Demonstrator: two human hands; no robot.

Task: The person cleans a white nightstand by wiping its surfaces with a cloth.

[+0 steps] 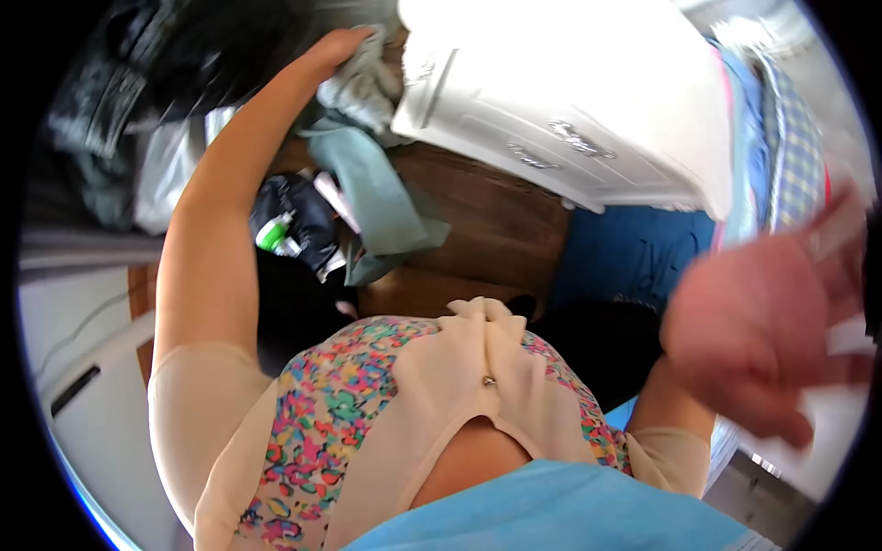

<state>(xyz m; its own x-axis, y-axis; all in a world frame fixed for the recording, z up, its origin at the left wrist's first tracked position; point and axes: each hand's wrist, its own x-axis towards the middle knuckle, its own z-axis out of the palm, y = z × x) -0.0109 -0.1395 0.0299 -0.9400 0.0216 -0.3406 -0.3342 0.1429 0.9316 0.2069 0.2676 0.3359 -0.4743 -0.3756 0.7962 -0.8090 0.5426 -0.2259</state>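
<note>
White cloth is hanging bunched at the upper left, beside the near corner of the cabinet, with the left hand touching its top. The fingers there are partly hiding themselves, so I am not able to tell how tightly they are closing on it. The right hand is hovering well apart on the other side, spreading its fingers and holding nothing that is showing (it is blurring heavily).

Along the cabinet's lower edge, brown floor is opening out toward the person's body, giving a bare patch in the middle. The cabinet's side is bounding that room above, and a blue mat is bounding it on the right, partly lying beneath the cabinet's front.

Green cloth is trailing down below the white cloth, covering part of the floor's left side. Just beside it, a black bag and a green-and-white bottle are crowding the left edge, under the forearm. Farther left, a pale plastic bag is sitting below dark, shiny items. Checked fabric is hanging along the cabinet's right side, near the right hand.
</note>
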